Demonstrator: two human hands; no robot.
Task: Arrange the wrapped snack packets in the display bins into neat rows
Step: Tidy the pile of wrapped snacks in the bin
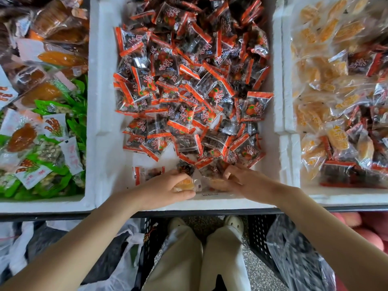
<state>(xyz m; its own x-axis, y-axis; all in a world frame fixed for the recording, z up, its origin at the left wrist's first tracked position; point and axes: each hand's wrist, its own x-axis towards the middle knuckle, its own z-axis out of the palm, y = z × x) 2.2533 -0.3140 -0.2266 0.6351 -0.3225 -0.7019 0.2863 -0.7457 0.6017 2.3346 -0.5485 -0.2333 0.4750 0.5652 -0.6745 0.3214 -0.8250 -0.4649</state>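
left hand (165, 191) pinches a yellow packet (185, 184) at the near edge of the middle bin (100, 122); right hand (244, 182) curls round a second packet (217, 182) just beside it; red packets (189, 80) lie heaped behind

Reaching forward, close together: left hand (165, 191) gripping a packet (185, 183) in curled fingers (178, 175), right hand (239, 180) palm down, fingers bent, hold unclear

Underfoot lies a speckled floor (253, 274) with black slatted crates (259, 234) on it. Crumpled white plastic bags (128, 250) sit left, and pink round fruit (375, 227) right.
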